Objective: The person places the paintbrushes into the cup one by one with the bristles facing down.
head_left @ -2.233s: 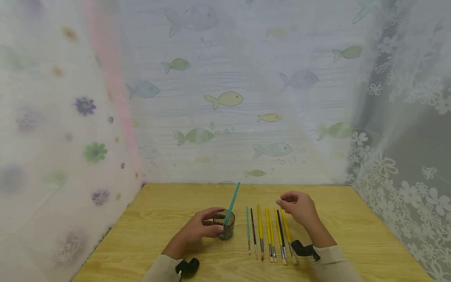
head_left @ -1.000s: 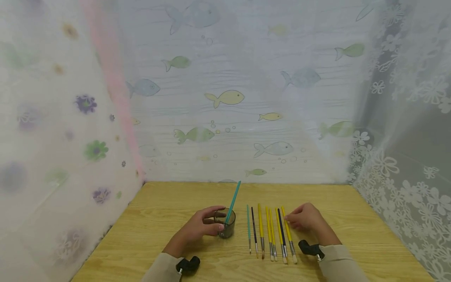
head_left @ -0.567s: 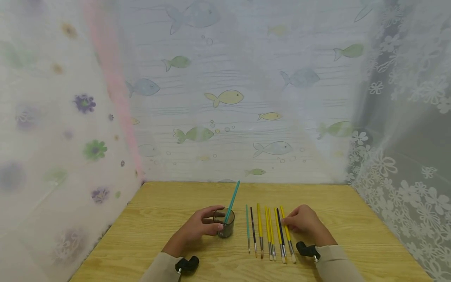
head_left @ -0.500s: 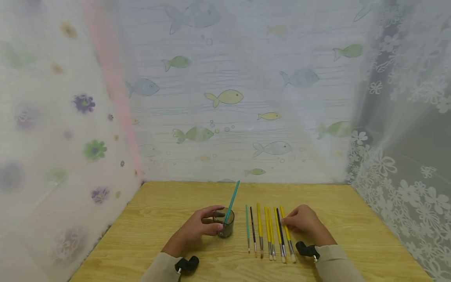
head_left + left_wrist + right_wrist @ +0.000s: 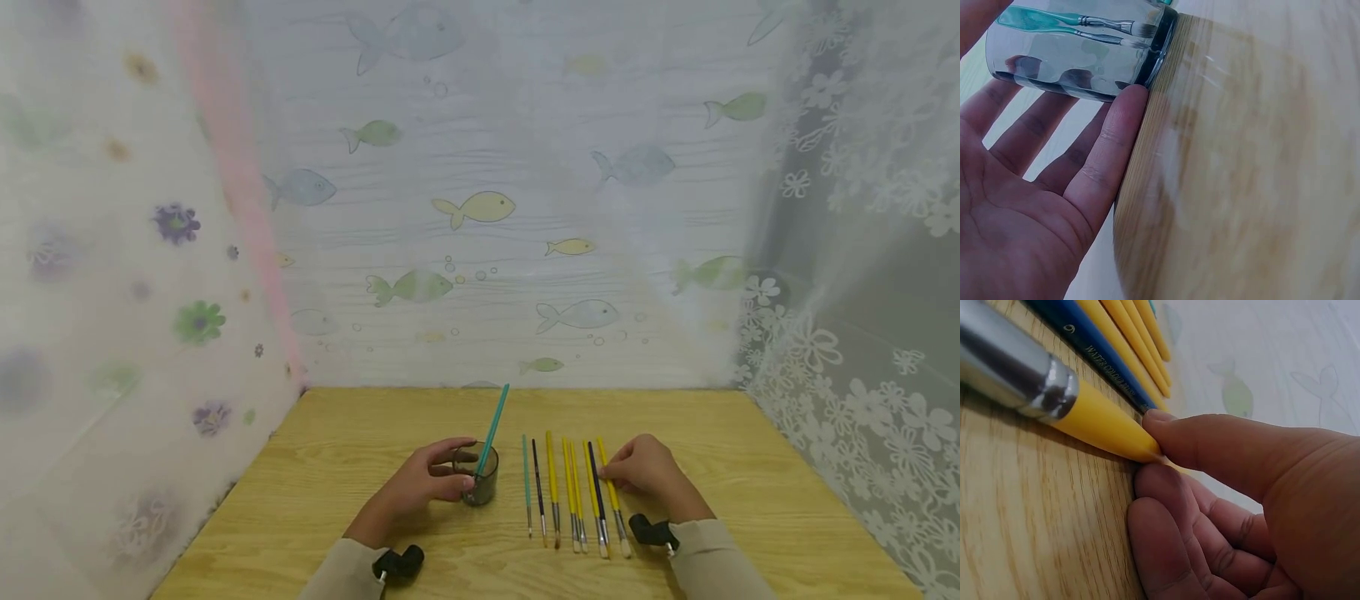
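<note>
My left hand (image 5: 431, 482) grips a smoky see-through glass (image 5: 486, 492) that stands on the table, its thumb and fingers spread round the side. Two teal paintbrushes (image 5: 492, 433) lean in the glass, and the left wrist view shows their bristles (image 5: 1141, 30) near its base. My right hand (image 5: 648, 468) pinches the handle of the rightmost yellow paintbrush (image 5: 611, 493) between thumb and fingertips. That brush lies on the table, its silver ferrule (image 5: 1022, 372) close to the right wrist camera. Just left of it lies a dark blue paintbrush (image 5: 597, 492), close to my thumb tip.
Several more paintbrushes lie side by side, bristles toward me: a teal one (image 5: 527, 479), a thin dark one (image 5: 538, 483) and yellow ones (image 5: 553, 471). The wooden table (image 5: 360, 417) ends at a fish-print curtain (image 5: 480, 292); patterned curtains also hang left and right.
My right hand has come down from above the brush row and taken hold of the rightmost yellow paintbrush. My left hand has stayed on the glass.
</note>
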Tool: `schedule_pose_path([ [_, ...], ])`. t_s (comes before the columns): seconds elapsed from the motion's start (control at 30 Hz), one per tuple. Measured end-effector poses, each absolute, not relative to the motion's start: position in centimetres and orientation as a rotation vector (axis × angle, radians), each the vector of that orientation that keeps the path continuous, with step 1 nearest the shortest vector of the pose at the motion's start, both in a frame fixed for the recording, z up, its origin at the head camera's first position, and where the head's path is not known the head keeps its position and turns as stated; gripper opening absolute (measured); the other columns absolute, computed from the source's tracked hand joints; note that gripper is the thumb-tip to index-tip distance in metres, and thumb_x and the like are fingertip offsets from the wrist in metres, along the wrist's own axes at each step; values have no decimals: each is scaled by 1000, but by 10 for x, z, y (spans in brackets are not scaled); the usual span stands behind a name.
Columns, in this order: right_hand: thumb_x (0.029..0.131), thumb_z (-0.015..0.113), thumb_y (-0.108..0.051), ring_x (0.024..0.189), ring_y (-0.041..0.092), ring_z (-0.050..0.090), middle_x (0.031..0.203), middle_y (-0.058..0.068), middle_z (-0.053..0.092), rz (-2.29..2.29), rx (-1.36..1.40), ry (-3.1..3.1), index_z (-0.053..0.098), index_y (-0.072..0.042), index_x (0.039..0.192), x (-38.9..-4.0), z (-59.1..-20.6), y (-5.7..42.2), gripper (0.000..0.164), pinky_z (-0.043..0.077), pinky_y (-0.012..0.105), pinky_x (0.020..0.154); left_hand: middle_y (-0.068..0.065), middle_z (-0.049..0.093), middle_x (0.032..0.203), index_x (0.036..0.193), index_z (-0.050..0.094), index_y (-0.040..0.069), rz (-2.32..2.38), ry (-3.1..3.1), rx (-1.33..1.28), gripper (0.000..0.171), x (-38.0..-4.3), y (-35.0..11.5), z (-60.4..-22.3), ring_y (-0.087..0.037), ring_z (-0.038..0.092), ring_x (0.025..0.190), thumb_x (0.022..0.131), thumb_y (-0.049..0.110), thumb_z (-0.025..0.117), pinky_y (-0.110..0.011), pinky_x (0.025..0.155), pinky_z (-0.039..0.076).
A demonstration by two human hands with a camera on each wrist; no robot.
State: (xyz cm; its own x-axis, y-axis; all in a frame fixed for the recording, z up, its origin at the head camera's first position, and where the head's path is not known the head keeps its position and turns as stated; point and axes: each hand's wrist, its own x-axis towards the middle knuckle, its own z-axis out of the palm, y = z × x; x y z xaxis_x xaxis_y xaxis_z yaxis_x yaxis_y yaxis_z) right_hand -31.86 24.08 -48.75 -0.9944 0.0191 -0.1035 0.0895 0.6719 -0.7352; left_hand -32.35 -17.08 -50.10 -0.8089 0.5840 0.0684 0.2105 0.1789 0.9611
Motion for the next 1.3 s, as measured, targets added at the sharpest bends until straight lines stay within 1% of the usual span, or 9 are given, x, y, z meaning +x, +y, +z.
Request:
schedule_pose_path([
  [0.3, 79, 89, -21, 65, 18, 67, 75, 4, 72, -1257, 119, 2789, 81, -5, 84, -320, -490, 242, 18, 59, 32, 61, -13, 54, 152, 161, 40, 18, 1669, 2123, 764, 64, -324, -171, -500, -28, 67, 123, 103, 23, 67, -44, 91, 61],
  [0.5, 79, 89, -20, 65, 18, 69, 75, 4, 74, -1303, 133, 2774, 81, -2, 88, -321, -491, 245, 21, 61, 34, 62, -13, 55, 152, 161, 39, 16, 1670, 2135, 752, 66, -324, -170, -501, -29, 67, 124, 103, 24, 68, -44, 91, 62],
  [0.67, 79, 84, -19, 64, 16, 69, 74, 4, 74, -1351, 166, 2753, 80, 0, 89, -321, -491, 246, 21, 60, 32, 60, -13, 55, 152, 161, 39, 16, 1670, 2139, 751, 66, -324, -170, -502, -28, 67, 124, 103, 24, 68, -43, 91, 62],
  [0.87, 80, 74, -16, 60, 15, 68, 71, 4, 71, -1430, 178, 2737, 78, 1, 88, -321, -490, 247, 19, 58, 30, 57, -13, 55, 151, 158, 44, 26, 1677, 2134, 762, 59, -324, -170, -504, -28, 67, 124, 104, 22, 67, -43, 90, 62],
  [0.93, 81, 72, -16, 58, 16, 66, 69, 4, 68, -1462, 169, 2720, 77, 1, 84, -322, -488, 247, 17, 57, 30, 56, -13, 55, 152, 157, 45, 30, 1677, 2137, 751, 58, -323, -170, -504, -29, 66, 125, 104, 21, 66, -44, 90, 62],
  [1.1, 85, 68, -14, 60, 19, 62, 66, 4, 60, -1598, 122, 2618, 66, -4, 70, -321, -482, 243, 19, 55, 33, 58, -13, 55, 152, 159, 43, 25, 1676, 2143, 725, 60, -322, -169, -502, -30, 65, 127, 104, 21, 66, -44, 91, 61],
  [1.17, 87, 69, -14, 65, 20, 65, 73, 6, 64, -1668, 102, 2573, 70, 0, 78, -319, -477, 241, 17, 58, 35, 61, -13, 55, 152, 160, 42, 22, 1675, 2144, 727, 61, -322, -168, -502, -30, 65, 126, 104, 21, 66, -44, 91, 61],
  [1.2, 89, 69, -15, 68, 20, 67, 78, 8, 68, -1701, 93, 2554, 73, 3, 86, -318, -475, 240, 18, 60, 37, 64, -13, 55, 152, 159, 42, 22, 1675, 2144, 729, 61, -322, -169, -501, -30, 65, 126, 104, 21, 66, -44, 91, 61],
  [1.3, 92, 70, -17, 76, 21, 72, 93, 15, 74, -1749, 84, 2544, 74, 8, 109, -316, -468, 235, 30, 64, 39, 70, -14, 55, 152, 158, 44, 25, 1676, 2144, 734, 60, -322, -169, -500, -30, 65, 126, 103, 22, 67, -44, 91, 61],
])
